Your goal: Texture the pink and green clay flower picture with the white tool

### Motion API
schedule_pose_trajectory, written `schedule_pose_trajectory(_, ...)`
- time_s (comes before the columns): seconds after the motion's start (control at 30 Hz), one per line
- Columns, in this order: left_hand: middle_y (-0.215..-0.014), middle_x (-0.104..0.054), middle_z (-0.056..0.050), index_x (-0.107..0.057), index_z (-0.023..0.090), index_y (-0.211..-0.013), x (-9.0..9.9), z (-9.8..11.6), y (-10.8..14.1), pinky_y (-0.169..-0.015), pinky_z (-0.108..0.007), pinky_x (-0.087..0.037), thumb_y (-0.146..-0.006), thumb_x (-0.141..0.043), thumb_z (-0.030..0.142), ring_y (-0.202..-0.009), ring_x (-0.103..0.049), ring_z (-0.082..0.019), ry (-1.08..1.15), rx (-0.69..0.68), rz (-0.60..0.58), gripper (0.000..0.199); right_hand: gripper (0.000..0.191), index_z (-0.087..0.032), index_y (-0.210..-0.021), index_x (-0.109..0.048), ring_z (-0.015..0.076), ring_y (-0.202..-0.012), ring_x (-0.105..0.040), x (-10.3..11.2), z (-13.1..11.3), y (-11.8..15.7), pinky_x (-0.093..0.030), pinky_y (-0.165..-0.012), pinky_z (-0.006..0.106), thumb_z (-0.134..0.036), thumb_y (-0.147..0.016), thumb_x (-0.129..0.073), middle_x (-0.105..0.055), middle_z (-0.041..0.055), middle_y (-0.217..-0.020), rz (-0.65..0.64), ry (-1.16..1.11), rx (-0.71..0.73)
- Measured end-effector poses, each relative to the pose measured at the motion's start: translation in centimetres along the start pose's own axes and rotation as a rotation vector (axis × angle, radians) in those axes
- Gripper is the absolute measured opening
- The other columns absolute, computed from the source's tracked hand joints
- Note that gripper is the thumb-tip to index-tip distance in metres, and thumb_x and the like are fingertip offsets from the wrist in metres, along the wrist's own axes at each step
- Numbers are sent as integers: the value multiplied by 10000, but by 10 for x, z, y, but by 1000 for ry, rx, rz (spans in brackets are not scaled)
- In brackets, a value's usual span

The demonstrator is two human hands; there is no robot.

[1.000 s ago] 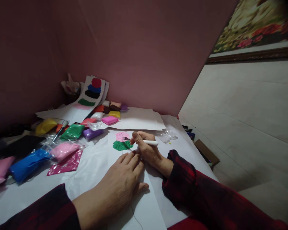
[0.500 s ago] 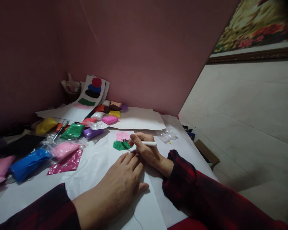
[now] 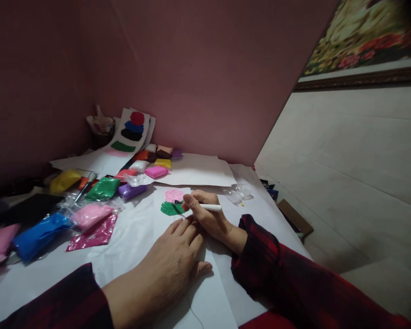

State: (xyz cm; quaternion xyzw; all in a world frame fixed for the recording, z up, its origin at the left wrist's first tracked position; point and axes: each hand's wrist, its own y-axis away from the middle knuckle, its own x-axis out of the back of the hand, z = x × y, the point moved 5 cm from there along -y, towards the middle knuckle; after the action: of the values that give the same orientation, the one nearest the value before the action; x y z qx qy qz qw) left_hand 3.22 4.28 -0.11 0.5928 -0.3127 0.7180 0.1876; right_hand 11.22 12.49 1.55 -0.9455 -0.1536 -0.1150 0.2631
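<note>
A: Where is the white-handled tool?
B: In your right hand, pinched between thumb and fingers, the handle's rounded end pointing out to the right. Its dark tip, small from here, sits by the border of the pink patch and the green patch.
A: And those patches?
B: At the far end of the white paper strip in front of you, pink beyond green, the green scored with lines. A thin line shows near the strip's close end.
A: The left hand?
B: Palm down on the strip, your fingers outstretched and grasping nothing, thumb out to the side, fingertips just beside your right hand.
A: Further out?
B: To your left lie a pink packet, a blue packet, a green packet and a brush. Behind them, a sheet with coloured patches leans up near the pink wall. Right of the strip there's clear plastic.
</note>
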Motion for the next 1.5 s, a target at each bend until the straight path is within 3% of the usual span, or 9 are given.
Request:
schedule_pose_trajectory(0.2, -1214, -644, -138, -650, 106, -1134, 2, 1, 0, -1056, -523, -421, -870, -632, 452, -1181, -547, -345, 5, 5, -25, 436, 472, -162, -675, -662, 127, -643, -568, -1, -3, 0, -453, -623, 257, -540, -924, -528, -645, 23, -689, -11, 38, 38)
schedule_pose_trajectory(0.5, -1195, -663, -129, -652, 121, -1138, 3, 1, 1, -1056, -525, -417, -857, -654, 411, -1166, -562, -334, 33, -5, 34, 404, 486, -172, -661, -646, 154, -657, -565, -3, -4, 2, -447, -632, 290, -543, -937, -498, -608, 28, -673, -37, 113, 43)
schedule_pose_trajectory(0.9, -1269, -643, -156, -630, 95, -1208, 1, 1, 0, -1118, -550, -345, -886, -615, 428, -1267, -507, -362, 16, 6, -35, 464, 454, -185, -686, -641, 162, -670, -578, -7, -9, 3, -447, -669, 293, -467, -981, -441, -636, 29, -670, -129, 231, 207)
schedule_pose_trajectory(1.03, -1260, -644, -153, -646, 106, -1179, 3, 1, -1, -1111, -545, -352, -878, -625, 423, -1252, -518, -355, 24, 16, -34, 438, 487, -180, -683, -661, 162, -674, -590, -7, -8, 3, -457, -674, 289, -523, -962, -457, -642, 33, -675, -114, 180, 152)
schedule_pose_trajectory(1.23, -1274, -625, -163, -617, 100, -1213, 7, 2, -1, -1056, -531, -407, -872, -639, 406, -1239, -524, -353, 46, 13, -25, 459, 626, -154, -712, -708, 121, -519, -524, 0, 11, 0, -421, -495, 248, -724, -845, -485, -597, 24, -617, 30, -143, -195)
schedule_pose_trajectory(1.5, -1319, -607, -160, -584, 119, -1267, 3, 0, 1, -1046, -509, -414, -888, -596, 462, -1245, -530, -347, 0, 5, 22, 511, 753, -184, -701, -760, 175, -689, -582, 7, 13, -5, -448, -624, 287, -788, -855, -337, -655, 78, -706, 78, -56, -89)
